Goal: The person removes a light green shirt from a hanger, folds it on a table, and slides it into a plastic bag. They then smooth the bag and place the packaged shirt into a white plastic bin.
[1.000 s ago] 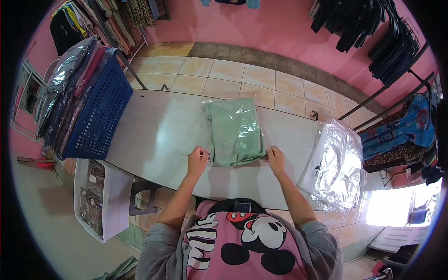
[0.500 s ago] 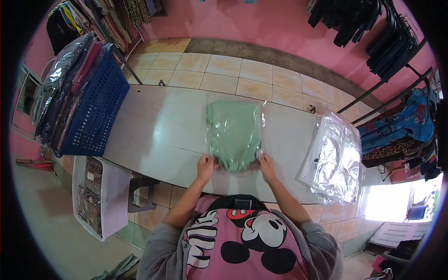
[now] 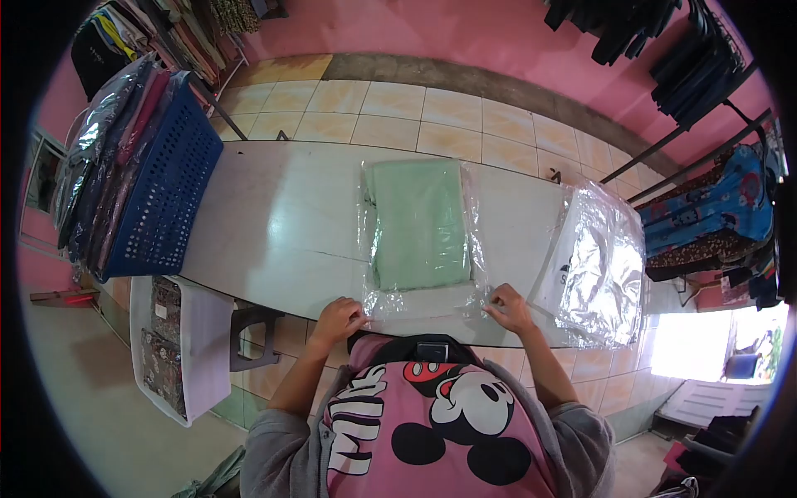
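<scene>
A folded pale green garment (image 3: 419,224) lies flat inside a clear plastic bag (image 3: 427,304) on the white table. The bag's near end, past the garment, is spread out flat toward my body. My left hand (image 3: 339,320) is closed at the bag's near left corner, fingertips pinched on the film. At the near right corner my right hand (image 3: 510,309) is likewise closed, with thumb and fingers on the bag's edge.
Shiny clear plastic bags (image 3: 599,266) are stacked on the table's right end. A blue basket (image 3: 162,187) full of bagged garments stands at the left end. Below it is a white bin (image 3: 207,357) with patterned cloth, beside a dark stool (image 3: 256,336). Clothes racks line the walls.
Both hands have come nearer to my body and farther apart. The bag's near end is now drawn out flat, and the garment lies smoother and longer inside it.
</scene>
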{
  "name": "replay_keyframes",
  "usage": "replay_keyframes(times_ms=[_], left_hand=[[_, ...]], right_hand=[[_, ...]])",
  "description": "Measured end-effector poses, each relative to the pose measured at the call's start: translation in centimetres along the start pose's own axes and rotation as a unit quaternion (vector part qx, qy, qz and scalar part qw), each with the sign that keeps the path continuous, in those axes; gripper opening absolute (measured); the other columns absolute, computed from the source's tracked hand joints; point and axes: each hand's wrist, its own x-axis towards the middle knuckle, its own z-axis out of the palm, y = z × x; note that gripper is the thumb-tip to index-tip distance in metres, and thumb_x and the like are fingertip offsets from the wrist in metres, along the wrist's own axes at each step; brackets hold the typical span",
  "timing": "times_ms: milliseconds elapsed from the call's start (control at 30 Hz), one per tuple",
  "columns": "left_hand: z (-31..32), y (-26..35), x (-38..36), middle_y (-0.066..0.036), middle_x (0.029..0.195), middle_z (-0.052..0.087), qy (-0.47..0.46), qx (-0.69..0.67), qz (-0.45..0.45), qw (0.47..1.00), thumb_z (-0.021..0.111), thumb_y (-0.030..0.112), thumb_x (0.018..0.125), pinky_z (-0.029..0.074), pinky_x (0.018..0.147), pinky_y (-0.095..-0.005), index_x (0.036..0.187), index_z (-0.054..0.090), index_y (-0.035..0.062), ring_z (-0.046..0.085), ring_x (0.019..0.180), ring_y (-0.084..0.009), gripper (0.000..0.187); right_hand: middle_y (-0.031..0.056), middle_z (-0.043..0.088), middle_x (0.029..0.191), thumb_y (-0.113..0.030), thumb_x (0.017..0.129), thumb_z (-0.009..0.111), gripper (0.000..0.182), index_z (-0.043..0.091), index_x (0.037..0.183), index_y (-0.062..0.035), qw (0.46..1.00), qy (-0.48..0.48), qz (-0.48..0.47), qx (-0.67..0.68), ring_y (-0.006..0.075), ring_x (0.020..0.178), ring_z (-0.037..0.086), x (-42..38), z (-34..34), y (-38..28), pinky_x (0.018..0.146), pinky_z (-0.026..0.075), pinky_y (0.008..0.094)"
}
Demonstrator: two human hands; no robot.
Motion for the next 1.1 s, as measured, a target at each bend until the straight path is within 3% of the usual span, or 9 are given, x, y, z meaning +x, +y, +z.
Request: replay_keyframes(times_ms=[133,200,300,433,600,700,800,900,1100], left_hand=[[-0.1,-2.2,-1.0,-0.010,0.092,0.057,0.069,0.042,0.036,0.996,0.066,0.025,0.067,0.043,0.078,-0.0370,0.087,0.056,0.0099,0.054,0.088,-0.0253,0.027],[-0.3,-2.0,0.2,-0.005,0.119,0.049,0.134,0.259,0.139,0.946,0.062,0.022,0.071,0.035,0.094,-0.0400,0.110,0.050,0.0151,0.046,0.109,-0.0207,0.042],[0.0,-1.9,2.1,0.001,0.131,0.039,0.036,0.310,0.266,0.912,0.055,0.018,0.076,0.025,0.102,-0.0417,0.121,0.043,0.0191,0.037,0.120,-0.0163,0.047],[0.9,-2.9,2.9,0.004,0.131,0.039,-0.048,0.268,0.310,0.911,0.049,0.016,0.080,0.026,0.102,-0.0418,0.123,0.042,0.0205,0.037,0.120,-0.0165,0.044],[1.0,-1.7,1.9,-0.003,0.113,0.056,-0.020,-0.035,0.090,0.995,0.047,0.019,0.085,0.028,0.100,-0.0370,0.110,0.056,0.0129,0.046,0.113,-0.0210,0.028],[3.1,-2.7,2.6,-0.008,0.090,0.064,0.083,-0.202,-0.064,0.974,0.047,0.022,0.086,0.032,0.093,-0.0373,0.093,0.064,0.0090,0.053,0.100,-0.0236,0.023],[4.2,-1.6,3.4,-0.007,0.073,0.063,0.193,-0.287,-0.166,0.923,0.048,0.025,0.085,0.034,0.084,-0.0410,0.078,0.066,0.0089,0.055,0.084,-0.0238,0.025],[4.4,0.2,4.0,-0.006,0.064,0.060,0.251,0.047,-0.189,0.948,0.048,0.027,0.084,0.032,0.077,-0.0414,0.071,0.064,0.0104,0.053,0.073,-0.0234,0.026],[4.7,0.4,5.5,-0.006,0.060,0.058,0.250,0.125,-0.279,0.919,0.051,0.032,0.079,0.030,0.078,-0.0422,0.065,0.063,0.0125,0.052,0.073,-0.0250,0.027]], right_hand=[[0.0142,0.045,0.114,-0.018,0.071,0.061,0.044,0.045,0.112,-0.0078,0.986,0.000,-0.091,-0.137,0.0290,0.104,0.046,0.0,-1.5,1.5,0.084,0.039,0.0375],[0.0083,0.031,0.135,-0.018,0.075,0.057,0.058,0.034,0.127,-0.0135,0.939,-0.035,-0.140,-0.313,0.0269,0.124,0.031,0.9,-1.3,2.0,0.100,0.029,0.0386],[0.0049,0.031,0.136,-0.017,0.078,0.053,0.055,0.033,0.129,-0.0166,0.856,-0.092,-0.305,-0.408,0.0255,0.125,0.030,2.7,-0.3,1.8,0.101,0.028,0.0388],[0.0015,0.030,0.137,-0.018,0.080,0.050,0.054,0.031,0.131,-0.0212,0.891,-0.166,-0.304,-0.292,0.0223,0.126,0.029,3.2,-0.6,0.7,0.103,0.027,0.0389],[0.0043,0.046,0.125,-0.018,0.083,0.049,0.037,0.047,0.120,-0.0159,0.961,-0.171,-0.171,-0.134,0.0221,0.123,0.035,2.3,-0.4,0.6,0.102,0.028,0.0365],[0.0084,0.060,0.104,-0.017,0.084,0.048,0.021,0.061,0.098,-0.0091,0.988,-0.075,-0.081,0.109,0.0246,0.109,0.049,2.9,0.7,0.8,0.092,0.037,0.0367],[0.0092,0.064,0.081,-0.020,0.085,0.048,0.023,0.064,0.079,-0.0051,0.991,0.001,0.104,0.080,0.0244,0.089,0.056,3.7,2.6,1.2,0.077,0.043,0.0376],[0.0114,0.061,0.068,-0.024,0.084,0.050,0.028,0.063,0.070,-0.0039,0.982,0.055,0.178,0.035,0.0256,0.072,0.055,4.6,3.9,0.3,0.066,0.042,0.0391],[0.0153,0.056,0.061,-0.027,0.081,0.054,0.029,0.060,0.065,-0.0028,0.971,0.126,0.159,-0.128,0.0317,0.062,0.053,5.6,4.7,-0.8,0.059,0.042,0.0405]])
